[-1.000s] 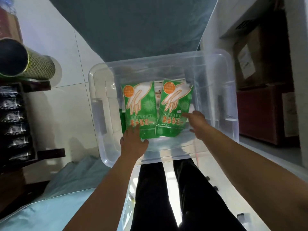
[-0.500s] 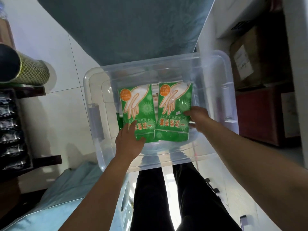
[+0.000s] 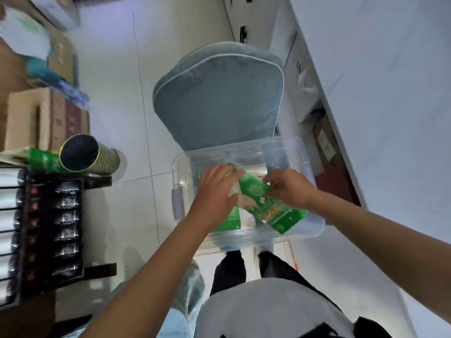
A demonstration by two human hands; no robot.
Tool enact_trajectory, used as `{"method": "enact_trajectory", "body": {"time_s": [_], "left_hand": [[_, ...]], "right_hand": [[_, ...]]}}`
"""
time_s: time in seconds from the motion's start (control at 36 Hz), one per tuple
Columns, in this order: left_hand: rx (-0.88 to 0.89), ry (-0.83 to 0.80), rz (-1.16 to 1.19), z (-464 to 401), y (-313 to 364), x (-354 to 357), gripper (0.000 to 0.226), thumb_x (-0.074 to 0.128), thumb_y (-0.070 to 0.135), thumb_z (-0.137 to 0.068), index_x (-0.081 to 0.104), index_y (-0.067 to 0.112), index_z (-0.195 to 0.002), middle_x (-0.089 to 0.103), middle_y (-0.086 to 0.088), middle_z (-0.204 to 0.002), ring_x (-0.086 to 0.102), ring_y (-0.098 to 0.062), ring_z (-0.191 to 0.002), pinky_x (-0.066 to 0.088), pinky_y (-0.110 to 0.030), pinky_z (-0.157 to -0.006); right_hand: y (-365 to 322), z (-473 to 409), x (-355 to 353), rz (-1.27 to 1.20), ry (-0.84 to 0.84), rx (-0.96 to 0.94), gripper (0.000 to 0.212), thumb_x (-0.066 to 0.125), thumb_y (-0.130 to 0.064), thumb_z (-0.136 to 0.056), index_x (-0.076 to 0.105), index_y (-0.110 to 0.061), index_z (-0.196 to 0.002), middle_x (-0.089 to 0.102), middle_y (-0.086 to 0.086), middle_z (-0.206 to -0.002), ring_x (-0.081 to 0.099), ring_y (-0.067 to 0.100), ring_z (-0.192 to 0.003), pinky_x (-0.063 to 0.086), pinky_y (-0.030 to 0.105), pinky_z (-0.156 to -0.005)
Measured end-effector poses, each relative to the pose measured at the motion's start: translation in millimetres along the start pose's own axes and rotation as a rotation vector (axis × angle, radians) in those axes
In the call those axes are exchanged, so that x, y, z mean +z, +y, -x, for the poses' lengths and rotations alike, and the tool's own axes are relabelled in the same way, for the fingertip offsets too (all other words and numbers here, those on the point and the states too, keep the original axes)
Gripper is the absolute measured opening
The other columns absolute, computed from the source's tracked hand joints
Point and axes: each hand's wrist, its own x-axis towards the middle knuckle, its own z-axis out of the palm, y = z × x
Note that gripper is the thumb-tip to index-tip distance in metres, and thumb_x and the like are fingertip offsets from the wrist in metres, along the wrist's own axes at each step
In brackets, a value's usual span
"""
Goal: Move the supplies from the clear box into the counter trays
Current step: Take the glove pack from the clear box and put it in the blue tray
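Green glove packets (image 3: pixel 264 206) in both hands' grip over clear box (image 3: pixel 302 152)

This looks like a small shop or its stockroom. At the left of the frame a dark rack (image 3: pixel 46 230) holds rows of foil-wrapped packets, with stacked cardboard cartons (image 3: pixel 46 118) above it at upper left. A grey-blue cushioned chair (image 3: pixel 219 93) stands on the pale tiled floor (image 3: pixel 117 81) at centre.
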Motion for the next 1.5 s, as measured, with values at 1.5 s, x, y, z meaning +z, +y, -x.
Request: {"method": "enact_trajectory", "body": {"time_s": [1.5], "left_hand": [[-0.402, -0.064, 1.394, 38, 30, -39, 0.039, 0.077, 0.016, -0.074, 0.075, 0.017, -0.113, 0.073, -0.01, -0.115, 0.071, -0.025, -0.096, 0.059, -0.04, -0.074]], "right_hand": [[-7, 109, -60, -1.386, 0.062, 0.015, 0.04, 0.07, -0.01, -0.082, 0.068, -0.015, -0.121, 0.07, 0.018, -0.119, 0.069, 0.034, -0.104, 0.058, 0.04, -0.076]]}}
